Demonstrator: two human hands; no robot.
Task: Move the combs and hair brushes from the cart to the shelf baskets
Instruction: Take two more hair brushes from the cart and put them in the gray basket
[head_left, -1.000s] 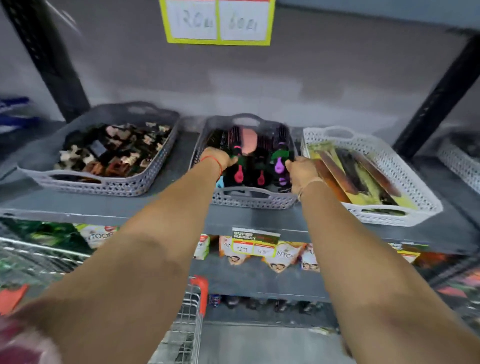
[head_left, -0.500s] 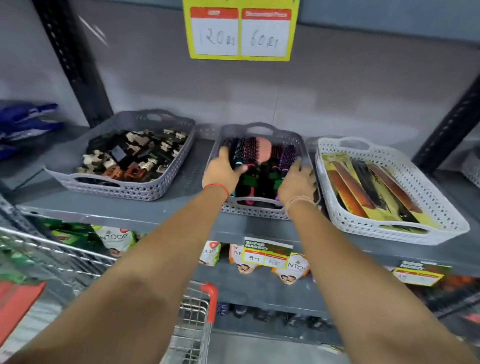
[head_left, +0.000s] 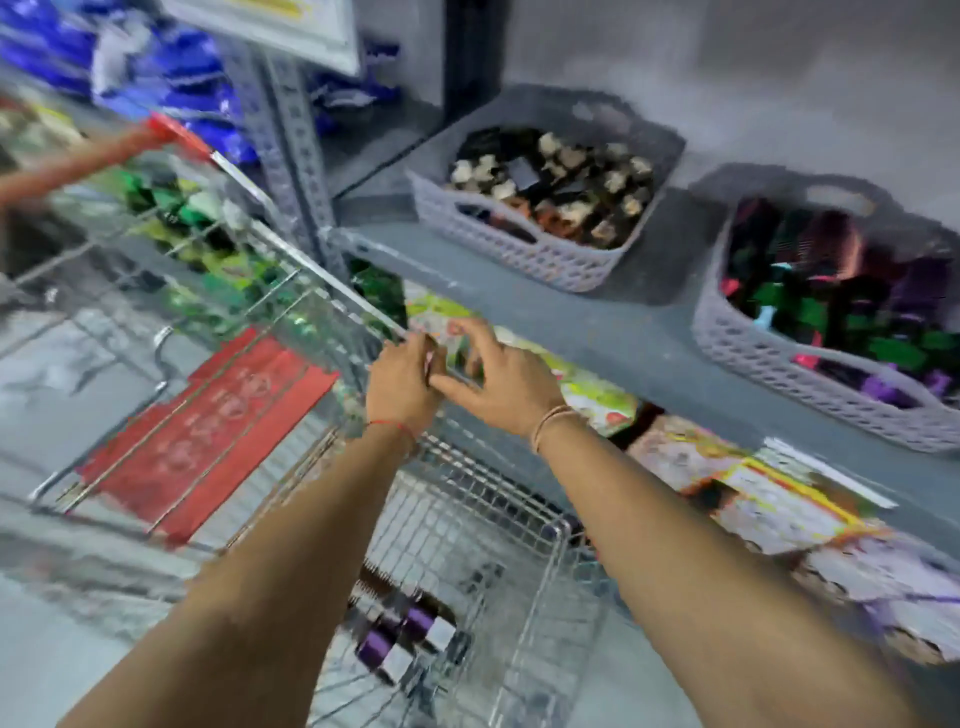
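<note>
— What colour are the two baskets?
— Both pale grey lattice. The left basket holds black, cream and brown hair clips; the right basket holds hair brushes in green, purple, pink and black.
— And the shelf?
— The shelf is dull grey, like its post.
— The cart?
— The cart is silver wire with a red flap bearing faint pale print. Purple and black items lie blurred at its bottom.
— Wrists?
— Red thread on the left wrist, tan cord on the right.

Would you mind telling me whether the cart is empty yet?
Not empty. Through the wire cart, a few purple and dark items lie at the bottom; blur hides what they are.
</note>
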